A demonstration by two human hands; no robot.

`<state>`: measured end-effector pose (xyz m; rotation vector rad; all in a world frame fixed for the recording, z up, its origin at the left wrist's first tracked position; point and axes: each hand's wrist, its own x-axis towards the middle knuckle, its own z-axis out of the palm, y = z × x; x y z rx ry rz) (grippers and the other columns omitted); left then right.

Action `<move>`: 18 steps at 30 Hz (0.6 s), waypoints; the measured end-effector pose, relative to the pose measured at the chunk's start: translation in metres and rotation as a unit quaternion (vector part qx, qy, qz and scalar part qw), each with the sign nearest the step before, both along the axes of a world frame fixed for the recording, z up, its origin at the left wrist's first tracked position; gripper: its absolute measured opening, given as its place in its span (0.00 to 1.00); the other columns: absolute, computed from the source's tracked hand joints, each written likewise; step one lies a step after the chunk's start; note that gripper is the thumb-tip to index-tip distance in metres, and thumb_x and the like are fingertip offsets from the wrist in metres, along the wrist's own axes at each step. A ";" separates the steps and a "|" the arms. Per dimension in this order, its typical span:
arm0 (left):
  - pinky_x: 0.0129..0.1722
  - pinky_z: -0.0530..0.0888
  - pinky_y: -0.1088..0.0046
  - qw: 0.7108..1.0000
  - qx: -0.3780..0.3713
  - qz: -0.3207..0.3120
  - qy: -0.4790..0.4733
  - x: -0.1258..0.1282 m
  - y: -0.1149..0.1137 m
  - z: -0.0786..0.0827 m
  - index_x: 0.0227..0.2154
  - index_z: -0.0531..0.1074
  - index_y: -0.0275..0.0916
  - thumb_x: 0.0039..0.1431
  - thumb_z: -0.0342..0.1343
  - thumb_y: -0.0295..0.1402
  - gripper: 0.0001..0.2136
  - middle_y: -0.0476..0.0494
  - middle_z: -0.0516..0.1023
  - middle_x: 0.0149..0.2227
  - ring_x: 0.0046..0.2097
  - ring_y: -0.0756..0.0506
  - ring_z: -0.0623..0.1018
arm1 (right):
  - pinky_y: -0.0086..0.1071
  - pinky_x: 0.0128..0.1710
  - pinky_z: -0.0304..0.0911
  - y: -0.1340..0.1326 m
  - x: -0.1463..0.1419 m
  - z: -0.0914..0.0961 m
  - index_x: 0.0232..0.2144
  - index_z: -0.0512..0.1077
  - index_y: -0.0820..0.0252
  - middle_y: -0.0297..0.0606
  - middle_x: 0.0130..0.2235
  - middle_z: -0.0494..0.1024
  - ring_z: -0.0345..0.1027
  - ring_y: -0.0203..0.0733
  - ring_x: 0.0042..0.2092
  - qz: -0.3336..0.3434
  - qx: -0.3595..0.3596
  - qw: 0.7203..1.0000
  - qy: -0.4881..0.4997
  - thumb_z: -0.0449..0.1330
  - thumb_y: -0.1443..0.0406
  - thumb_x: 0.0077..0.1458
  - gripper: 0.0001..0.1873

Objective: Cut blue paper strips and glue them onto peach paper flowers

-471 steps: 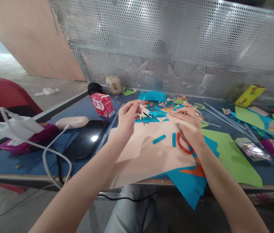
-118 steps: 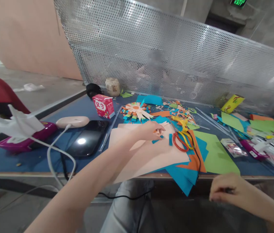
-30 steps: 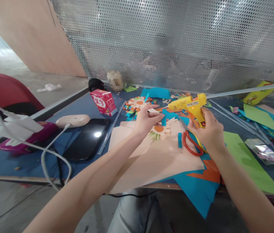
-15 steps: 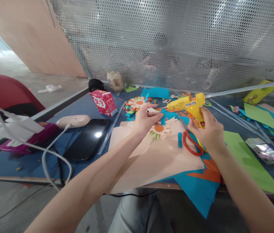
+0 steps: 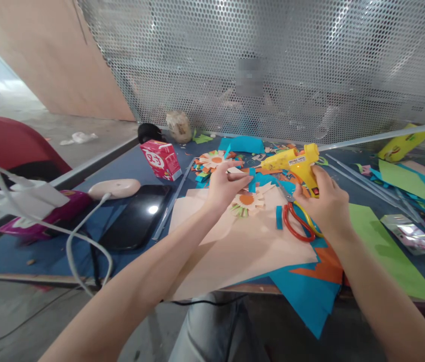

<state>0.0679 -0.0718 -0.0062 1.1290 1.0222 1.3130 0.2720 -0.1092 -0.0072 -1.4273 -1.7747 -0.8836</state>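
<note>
My right hand (image 5: 325, 203) is closed around the handle of a yellow glue gun (image 5: 291, 160), whose nozzle points left toward a small blue paper strip (image 5: 251, 180). My left hand (image 5: 223, 187) pinches that strip upright between its fingertips. Just below the strip a paper flower with an orange centre (image 5: 247, 201) lies on a peach sheet (image 5: 235, 246). Red-handled scissors (image 5: 295, 223) lie under my right wrist. A second paper flower (image 5: 212, 161) lies farther back.
A red carton (image 5: 161, 159), a black phone (image 5: 137, 215), a pink device with a white cable (image 5: 112, 188) lie at left. Green sheets (image 5: 382, 246), clear rods (image 5: 351, 188) and packets sit at right. A perforated metal screen (image 5: 273, 65) backs the blue table (image 5: 39, 249).
Over the last second the glue gun has shifted slightly right and the blue strip has risen a little in my left fingers. Earlier, my right hand was off the table below its edge.
</note>
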 end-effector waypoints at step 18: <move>0.22 0.72 0.77 0.999 0.035 -0.001 0.016 -0.002 0.007 -0.007 0.40 0.66 0.34 0.41 0.62 0.27 0.20 0.48 0.77 0.26 0.24 0.51 0.76 | 0.31 0.25 0.59 0.033 0.031 0.000 0.28 0.67 0.60 0.32 0.20 0.67 0.61 0.37 0.23 0.025 -0.273 0.888 0.369 0.56 0.57 0.47 0.12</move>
